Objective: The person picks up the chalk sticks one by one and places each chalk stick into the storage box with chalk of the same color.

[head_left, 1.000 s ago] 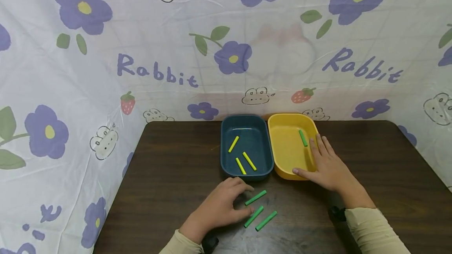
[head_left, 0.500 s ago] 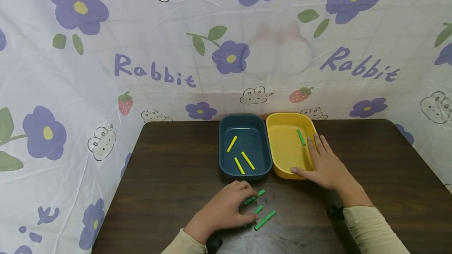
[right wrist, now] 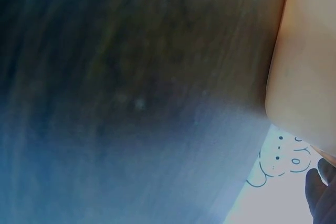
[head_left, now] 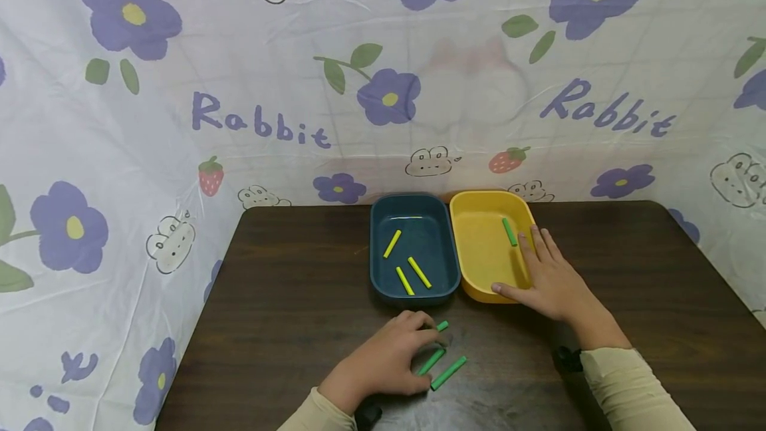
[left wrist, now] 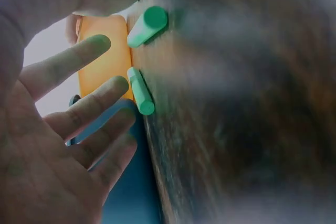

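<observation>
A: Where do the sticks lie?

B: Three green sticks [head_left: 431,362] lie loose and slanted on the dark table [head_left: 299,271], just in front of the blue tray [head_left: 421,235]. One more green stick [head_left: 509,232] lies in the yellow tray [head_left: 485,251]; three yellow sticks [head_left: 420,273] lie in the blue one.

A: And the grip?

B: The left hand [head_left: 389,358] reaches over the loose green trio, thumb and fingers spread, nothing pinched between them. Whether a fingertip brushes a stick, I cannot tell. The right hand [head_left: 556,288] rests, fingers spread, on the yellow tray's outer side, its thumb over the near corner.

A: What makes for a clean pick-up, in your judgement?

B: Settling on one stick first. The three lie close together, so a wide closing sweep could gather or roll a neighbor. Thumb and index finger should meet across the stick's short width, near its middle, with a light squeeze, since a round stick may roll.

A: The right hand's part?

B: Apparently steadying the tray; gentle pressure should suffice.
</observation>
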A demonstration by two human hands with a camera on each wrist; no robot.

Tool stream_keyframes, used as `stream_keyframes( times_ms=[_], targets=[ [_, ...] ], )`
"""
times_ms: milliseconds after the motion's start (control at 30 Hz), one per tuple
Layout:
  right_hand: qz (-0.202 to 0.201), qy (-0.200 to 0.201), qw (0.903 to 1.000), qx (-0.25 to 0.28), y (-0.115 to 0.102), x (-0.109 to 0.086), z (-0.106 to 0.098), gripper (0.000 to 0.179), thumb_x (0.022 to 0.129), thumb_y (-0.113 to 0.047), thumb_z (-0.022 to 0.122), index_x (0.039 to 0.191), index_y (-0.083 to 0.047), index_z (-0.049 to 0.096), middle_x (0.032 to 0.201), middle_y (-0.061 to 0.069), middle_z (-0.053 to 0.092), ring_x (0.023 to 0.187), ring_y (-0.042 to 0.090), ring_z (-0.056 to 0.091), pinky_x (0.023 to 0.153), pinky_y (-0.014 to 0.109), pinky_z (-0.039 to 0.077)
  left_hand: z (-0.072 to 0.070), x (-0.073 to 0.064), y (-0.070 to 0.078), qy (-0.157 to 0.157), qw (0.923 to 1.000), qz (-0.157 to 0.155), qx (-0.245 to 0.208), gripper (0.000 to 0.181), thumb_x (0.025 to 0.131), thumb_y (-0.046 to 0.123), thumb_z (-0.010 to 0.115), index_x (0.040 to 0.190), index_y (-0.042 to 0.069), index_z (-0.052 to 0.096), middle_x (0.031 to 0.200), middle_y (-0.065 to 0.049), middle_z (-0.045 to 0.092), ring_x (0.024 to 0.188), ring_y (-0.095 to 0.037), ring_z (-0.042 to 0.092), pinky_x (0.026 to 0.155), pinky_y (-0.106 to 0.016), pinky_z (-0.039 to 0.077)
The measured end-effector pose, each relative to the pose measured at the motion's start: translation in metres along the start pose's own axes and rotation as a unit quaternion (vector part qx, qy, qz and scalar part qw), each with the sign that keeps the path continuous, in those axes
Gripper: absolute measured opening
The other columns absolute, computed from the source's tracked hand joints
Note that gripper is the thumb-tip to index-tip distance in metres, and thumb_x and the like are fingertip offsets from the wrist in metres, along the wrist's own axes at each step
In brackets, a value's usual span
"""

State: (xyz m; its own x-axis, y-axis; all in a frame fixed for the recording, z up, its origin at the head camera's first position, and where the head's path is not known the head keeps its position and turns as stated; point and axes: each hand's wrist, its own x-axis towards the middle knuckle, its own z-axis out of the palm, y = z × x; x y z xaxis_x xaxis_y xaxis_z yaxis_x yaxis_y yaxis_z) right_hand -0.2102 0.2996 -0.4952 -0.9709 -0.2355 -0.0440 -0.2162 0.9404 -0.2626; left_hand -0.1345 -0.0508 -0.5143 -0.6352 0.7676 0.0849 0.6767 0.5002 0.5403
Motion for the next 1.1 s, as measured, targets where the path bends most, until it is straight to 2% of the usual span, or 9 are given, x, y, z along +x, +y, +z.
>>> stream_keyframes(
  times_ms=[300,533,900,1100],
  targets=[
    [-0.007,0.005,0.9999,-0.008,0.0033,0.0028,0.0019,0.121,0.093,-0.081,0.052,0.17,-0.001,0.003,0.177,0.027,-0.005,0.163,0.05,0.0,0.124,0.073,0.021,0.0034,0.0044,0.0016,-0.002,0.9999,-0.002,0.013,0.054,0.086,0.025,0.081,0.139,0.024,0.068,0.137,0.006,0.056,0.126,-0.014,0.05,0.106,-0.033,0.048],
    [-0.002,0.007,1.0,-0.006,0.0022,0.0023,0.0015,0.121,0.093,-0.081,0.052,0.17,-0.003,0.001,0.177,0.027,-0.005,0.163,0.051,0.0,0.123,0.074,0.02,0.0046,0.0067,0.0021,-0.009,0.9998,0.001,0.016,0.059,0.086,0.029,0.082,0.143,0.026,0.066,0.148,-0.001,0.051,0.133,-0.02,0.05,0.108,-0.036,0.048],
    [-0.002,0.007,1.0,-0.003,-0.0005,-0.0007,0.0011,0.12,0.093,-0.08,0.053,0.17,-0.003,0.003,0.176,0.028,-0.004,0.162,0.053,0.001,0.122,0.075,0.021,0.0028,0.0069,0.0046,-0.057,0.9983,-0.009,0.007,0.067,0.085,0.035,0.081,0.149,0.03,0.06,0.163,-0.005,0.042,0.148,-0.025,0.04,0.118,-0.048,0.043],
    [-0.002,0.006,1.0,-0.003,-0.0004,-0.0008,0.0013,0.119,0.093,-0.08,0.052,0.171,-0.004,0.002,0.176,0.028,-0.004,0.162,0.053,0.001,0.123,0.075,0.02,0.0028,0.0088,0.0056,-0.066,0.9977,-0.011,0.008,0.07,0.085,0.039,0.081,0.15,0.032,0.058,0.166,-0.004,0.039,0.15,-0.024,0.037,0.12,-0.051,0.041]
  ],
)
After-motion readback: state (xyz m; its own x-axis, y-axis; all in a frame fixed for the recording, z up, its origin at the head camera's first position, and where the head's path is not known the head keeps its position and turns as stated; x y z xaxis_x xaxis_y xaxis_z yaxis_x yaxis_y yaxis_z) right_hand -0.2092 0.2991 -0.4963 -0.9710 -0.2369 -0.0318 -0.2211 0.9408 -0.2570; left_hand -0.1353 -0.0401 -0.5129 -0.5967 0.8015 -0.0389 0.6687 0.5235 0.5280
